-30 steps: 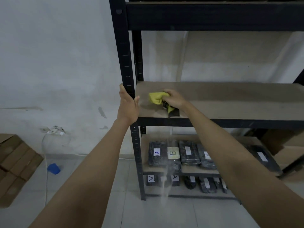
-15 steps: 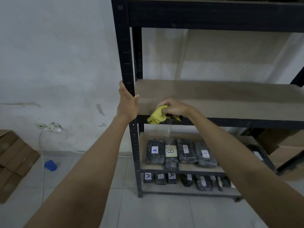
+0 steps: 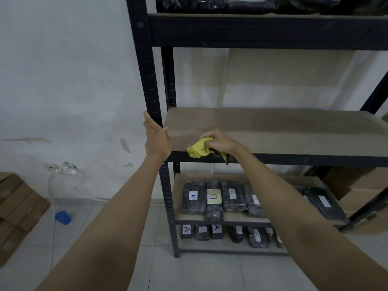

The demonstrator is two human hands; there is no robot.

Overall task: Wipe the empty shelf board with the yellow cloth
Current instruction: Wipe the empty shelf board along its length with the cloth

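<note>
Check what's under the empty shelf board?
Under the empty shelf board: a lower shelf of black wrapped packs labelled A and B, more packs below. The right forearm hides some.

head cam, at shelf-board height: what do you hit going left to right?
White wall → left hand resting on the black upright → yellow cloth → right hand gripping it → bare shelf board.
</note>
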